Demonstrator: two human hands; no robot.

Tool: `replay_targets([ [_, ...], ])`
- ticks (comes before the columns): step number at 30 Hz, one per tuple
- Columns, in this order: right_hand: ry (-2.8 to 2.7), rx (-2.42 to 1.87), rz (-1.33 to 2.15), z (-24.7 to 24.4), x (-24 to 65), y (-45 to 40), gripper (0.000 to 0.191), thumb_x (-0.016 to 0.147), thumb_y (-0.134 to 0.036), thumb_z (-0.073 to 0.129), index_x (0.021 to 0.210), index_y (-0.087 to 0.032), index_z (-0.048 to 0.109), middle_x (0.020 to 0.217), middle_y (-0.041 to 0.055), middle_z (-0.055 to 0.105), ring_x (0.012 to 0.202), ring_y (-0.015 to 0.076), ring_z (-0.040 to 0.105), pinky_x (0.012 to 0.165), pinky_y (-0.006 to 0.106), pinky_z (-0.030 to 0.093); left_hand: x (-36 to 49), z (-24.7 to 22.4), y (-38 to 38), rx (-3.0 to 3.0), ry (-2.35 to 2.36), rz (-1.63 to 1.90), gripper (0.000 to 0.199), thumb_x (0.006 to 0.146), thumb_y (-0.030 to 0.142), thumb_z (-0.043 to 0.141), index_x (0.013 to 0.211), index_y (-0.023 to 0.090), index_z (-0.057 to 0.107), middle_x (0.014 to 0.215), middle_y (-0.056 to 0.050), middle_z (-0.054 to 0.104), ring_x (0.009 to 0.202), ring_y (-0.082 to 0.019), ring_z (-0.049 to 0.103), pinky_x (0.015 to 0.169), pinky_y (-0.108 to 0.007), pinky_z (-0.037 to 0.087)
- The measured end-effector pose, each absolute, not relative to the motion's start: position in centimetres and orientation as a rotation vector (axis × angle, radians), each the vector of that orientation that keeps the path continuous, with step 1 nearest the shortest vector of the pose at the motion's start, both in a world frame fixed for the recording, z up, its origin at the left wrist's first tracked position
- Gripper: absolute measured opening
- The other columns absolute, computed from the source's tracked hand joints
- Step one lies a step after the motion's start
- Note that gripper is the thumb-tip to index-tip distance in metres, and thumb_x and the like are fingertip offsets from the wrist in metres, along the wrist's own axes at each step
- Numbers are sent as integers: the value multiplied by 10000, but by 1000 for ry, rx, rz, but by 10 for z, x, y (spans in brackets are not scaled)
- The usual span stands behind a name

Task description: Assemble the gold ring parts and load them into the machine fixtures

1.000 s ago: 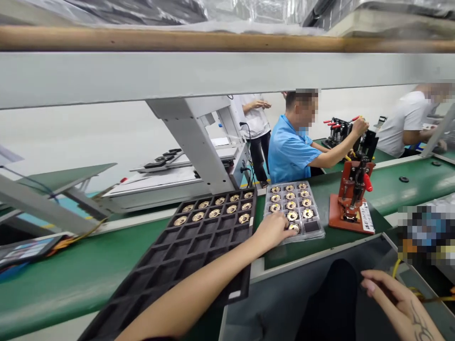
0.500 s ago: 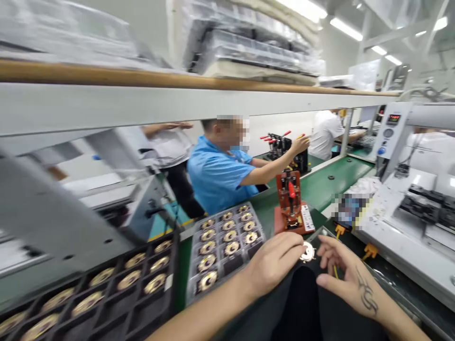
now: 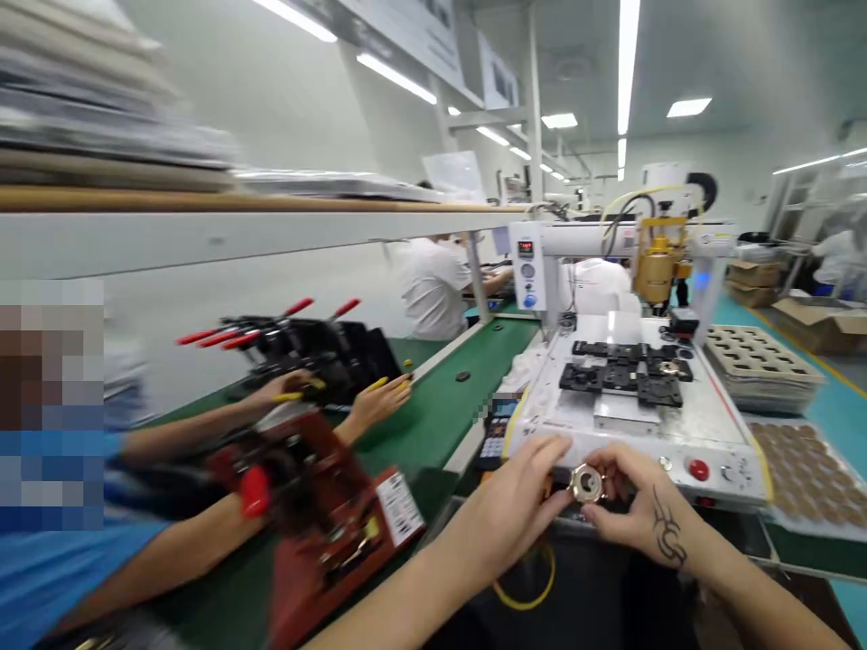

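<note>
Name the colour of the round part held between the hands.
The round part looks gold-toned, best seen in the head view.

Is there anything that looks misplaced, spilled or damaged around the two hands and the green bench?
Nothing looks clearly spilled or damaged. Slightly odd: two small black round pieces lie by themselves on the green bench, outside any tray. The watch case between left hand and right hand seems intact.

Left hand (image 3: 518,492), right hand (image 3: 637,501) close together, fingers (image 3: 550,451) bent; forearms (image 3: 433,569) converging.
</note>
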State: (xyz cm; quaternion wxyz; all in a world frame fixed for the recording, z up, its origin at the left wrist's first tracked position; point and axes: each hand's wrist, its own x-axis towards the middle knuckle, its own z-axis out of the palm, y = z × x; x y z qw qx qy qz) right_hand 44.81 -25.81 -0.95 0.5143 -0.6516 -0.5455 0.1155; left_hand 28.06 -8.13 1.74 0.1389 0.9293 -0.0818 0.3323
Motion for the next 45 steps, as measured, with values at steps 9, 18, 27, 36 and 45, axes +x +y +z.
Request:
replay_targets([
  [9,-966,-1801,-210,14,528,-354,325,826,-339,723,1131,-227,696,776,-10,623,678,185,571,651,310,501,544,69,-85,2753,-144,425,288,953,313,701,1174,133,740,1219,-161,709,1152,-305,664,1060,-434,524],
  [18,-720,-1859,-173,4,568,-414,432,878,-482,719,1204,-203,673,827,9,651,730,205,611,659,328,514,653,74,-84,2884,-9,-188,270,1000,387,709,1115,142,716,1109,-66,743,969,-224,728,875,-418,622],
  [27,-965,-1869,-108,10,664,-315,382,837,-448,733,1090,-177,641,853,30,640,714,186,555,655,319,484,627,86,-94,2752,-5,112,250,969,364,726,1085,142,720,1098,-67,740,943,-222,710,836,-379,606],
  [36,-1288,-2046,252,27,722,-256,261,992,-401,730,1067,-152,707,955,19,717,811,177,691,776,359,588,502,111,-72,2466,-131,495,196,843,296,690,996,174,679,928,-44,753,828,-181,679,768,-296,537],
  [45,-1361,-2051,353,35,724,-258,412,886,-470,765,1186,-190,801,1083,105,826,971,283,750,813,346,576,400,97,-60,2377,-76,493,201,826,294,681,1011,217,668,896,-19,733,802,-185,654,771,-326,543],
])
